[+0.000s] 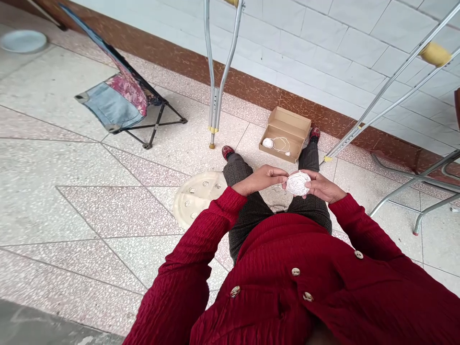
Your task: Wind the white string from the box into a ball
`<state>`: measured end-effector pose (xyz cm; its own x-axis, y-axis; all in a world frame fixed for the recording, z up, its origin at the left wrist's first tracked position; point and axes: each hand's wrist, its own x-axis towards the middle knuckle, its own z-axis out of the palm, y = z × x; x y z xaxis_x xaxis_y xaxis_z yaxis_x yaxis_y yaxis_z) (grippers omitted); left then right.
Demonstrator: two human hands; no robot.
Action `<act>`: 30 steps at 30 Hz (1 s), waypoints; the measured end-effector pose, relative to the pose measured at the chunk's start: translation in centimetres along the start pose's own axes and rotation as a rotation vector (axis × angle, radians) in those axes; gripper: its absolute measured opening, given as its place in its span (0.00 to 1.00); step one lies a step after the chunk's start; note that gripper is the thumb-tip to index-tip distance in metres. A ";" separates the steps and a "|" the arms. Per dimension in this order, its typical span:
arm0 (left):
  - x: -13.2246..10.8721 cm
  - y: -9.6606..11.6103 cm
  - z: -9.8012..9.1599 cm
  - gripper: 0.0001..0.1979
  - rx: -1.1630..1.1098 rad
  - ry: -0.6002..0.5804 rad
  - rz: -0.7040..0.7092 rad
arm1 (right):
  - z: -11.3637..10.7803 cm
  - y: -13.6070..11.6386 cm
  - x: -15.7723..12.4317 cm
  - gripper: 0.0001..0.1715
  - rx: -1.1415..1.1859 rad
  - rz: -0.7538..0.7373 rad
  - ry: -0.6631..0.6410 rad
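Note:
A ball of white yarn (298, 184) is held up in front of my lap, between my two hands. My right hand (325, 187) grips it from the right, thumb on its near face and fingers behind it. At its left edge, my left hand (264, 179) has thumb and fingers pinched together on the yarn; the exact strand is too small to make out. Beyond the hands, an open cardboard box (283, 128) sits on the floor between my feet. Inside it are a second white yarn ball (268, 143), a tiny ball (288, 154) and loose loops of strand.
One metal crutch (214, 103) leans on the wall ahead, another crutch (381, 98) to the right. A folding stool (122, 103) stands at left, with a round basin (23, 41) beyond it. Beside my left leg lies a pale round plastic disc (187, 199). Metal chair legs (419, 184) are at right.

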<state>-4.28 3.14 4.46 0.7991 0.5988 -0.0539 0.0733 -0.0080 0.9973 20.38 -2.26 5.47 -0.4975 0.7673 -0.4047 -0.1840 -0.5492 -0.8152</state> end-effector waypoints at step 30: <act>-0.8 -1.4 -2.8 0.09 0.950 0.379 0.041 | 0.7 -1.4 -1.0 0.36 0.025 -0.023 -0.094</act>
<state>-6.70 4.92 3.27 0.5823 0.7963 0.1637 0.6243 -0.5670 0.5374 20.52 -2.48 7.30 -0.5700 0.7460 -0.3443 -0.2165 -0.5406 -0.8129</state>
